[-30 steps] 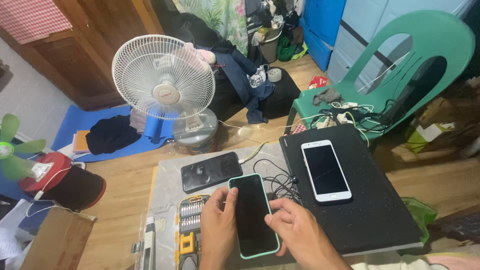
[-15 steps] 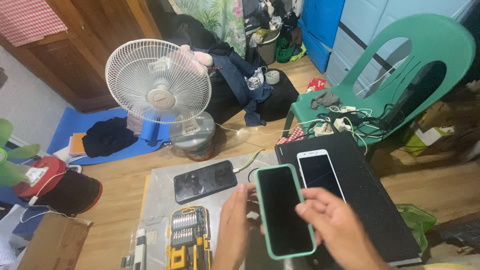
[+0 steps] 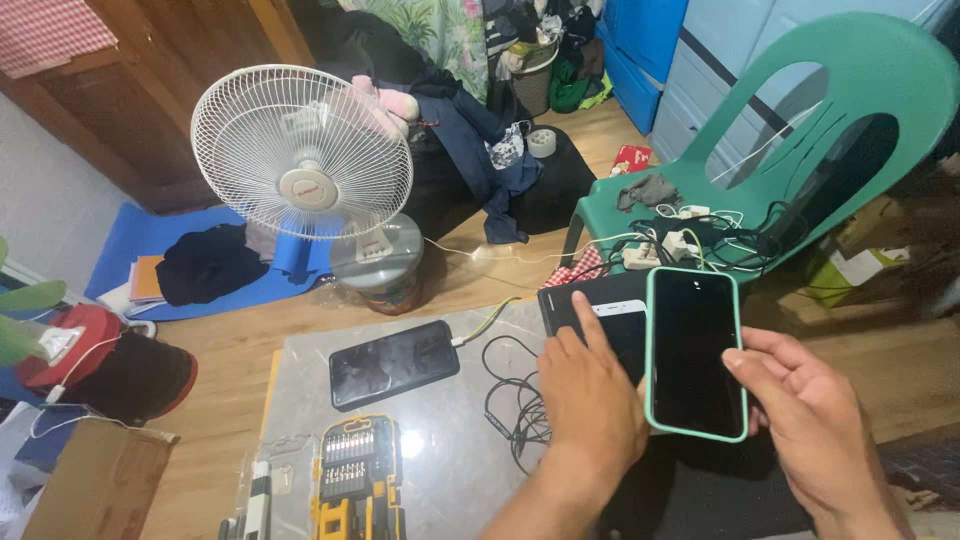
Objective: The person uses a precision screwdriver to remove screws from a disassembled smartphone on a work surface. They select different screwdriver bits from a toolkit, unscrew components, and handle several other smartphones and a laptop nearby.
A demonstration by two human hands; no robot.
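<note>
Here, a screwdriver bit set [image 3: 355,475] and a dark phone [image 3: 393,363] lie on the grey surface [image 3: 450,450]. The left hand [image 3: 592,400] reaches, fingers loose, over a white phone [image 3: 615,312]. The right hand [image 3: 805,415] grips a green-cased phone [image 3: 694,352] upright above the surface.

A black-screened phone in a mint-green case [image 3: 694,352], a black phone [image 3: 394,363] on the grey marbled table [image 3: 450,460], a yellow-and-black bit set [image 3: 352,480], a white fan [image 3: 301,152] (green plastic chair [image 3: 850,110] behind).
</note>
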